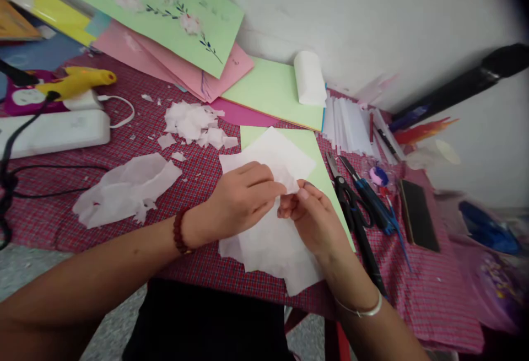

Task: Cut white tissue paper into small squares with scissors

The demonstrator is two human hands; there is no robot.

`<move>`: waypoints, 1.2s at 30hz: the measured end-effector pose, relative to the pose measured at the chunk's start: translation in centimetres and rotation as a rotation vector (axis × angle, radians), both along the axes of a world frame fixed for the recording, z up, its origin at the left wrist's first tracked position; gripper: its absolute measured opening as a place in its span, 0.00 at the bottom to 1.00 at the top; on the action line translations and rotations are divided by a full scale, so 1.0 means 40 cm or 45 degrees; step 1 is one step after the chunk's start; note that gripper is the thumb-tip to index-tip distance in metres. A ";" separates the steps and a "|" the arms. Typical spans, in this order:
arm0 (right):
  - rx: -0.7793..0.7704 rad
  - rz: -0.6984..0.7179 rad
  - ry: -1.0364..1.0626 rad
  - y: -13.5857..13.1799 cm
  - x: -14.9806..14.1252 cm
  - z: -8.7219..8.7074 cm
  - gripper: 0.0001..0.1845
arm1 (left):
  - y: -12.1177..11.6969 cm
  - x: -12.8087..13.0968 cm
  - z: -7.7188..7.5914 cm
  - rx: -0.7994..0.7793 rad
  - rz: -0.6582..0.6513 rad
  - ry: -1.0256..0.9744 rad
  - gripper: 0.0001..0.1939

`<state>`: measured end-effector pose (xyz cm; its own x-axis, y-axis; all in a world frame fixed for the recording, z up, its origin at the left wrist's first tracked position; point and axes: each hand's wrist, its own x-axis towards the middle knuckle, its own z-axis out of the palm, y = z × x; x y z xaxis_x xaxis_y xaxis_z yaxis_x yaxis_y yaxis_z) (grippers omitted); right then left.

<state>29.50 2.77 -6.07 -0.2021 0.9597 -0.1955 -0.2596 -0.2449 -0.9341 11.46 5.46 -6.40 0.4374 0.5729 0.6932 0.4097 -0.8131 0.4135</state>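
Small tissue piece [291, 183]: white, thin, semi-translucent, creased, edges uneven. Held up between both hands, over the stacked white sheets [270, 245] near the middle of the table [421, 300]. Long axis looks to be run from far left to near right, tilted; the near-right end is pointed at the right fingertips. Exact length can't be read, both ends being partly covered by fingers.

Left hand [243, 198]: fingers bent, left end of the piece pinched between fingertips. Right hand [314, 215]: near-right end gripped between thumb and forefinger, other fingers curled under.

White sheets are laid on a green sheet [250, 138], the top one turned with a corner pointed far. Torn scraps [192, 121] are heaped far left; a larger torn sheet [124, 190] is laid left. Scissors [351, 195] are placed right.
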 end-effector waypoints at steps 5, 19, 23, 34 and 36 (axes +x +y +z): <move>-0.080 -0.064 -0.055 0.005 0.004 0.001 0.11 | -0.010 0.007 0.012 -0.132 -0.059 0.033 0.05; 0.141 0.043 -0.222 -0.003 0.015 -0.007 0.08 | -0.015 0.029 0.043 -0.988 -0.132 -0.355 0.05; 0.122 0.062 -0.256 0.003 0.014 -0.003 0.06 | -0.014 0.032 0.044 -1.092 -0.128 -0.413 0.05; 0.072 0.023 -0.169 0.005 0.017 -0.001 0.06 | -0.007 0.031 0.041 -1.137 -0.082 -0.412 0.06; 0.077 0.040 -0.164 0.007 0.015 0.002 0.05 | -0.007 0.030 0.040 -1.141 -0.070 -0.413 0.05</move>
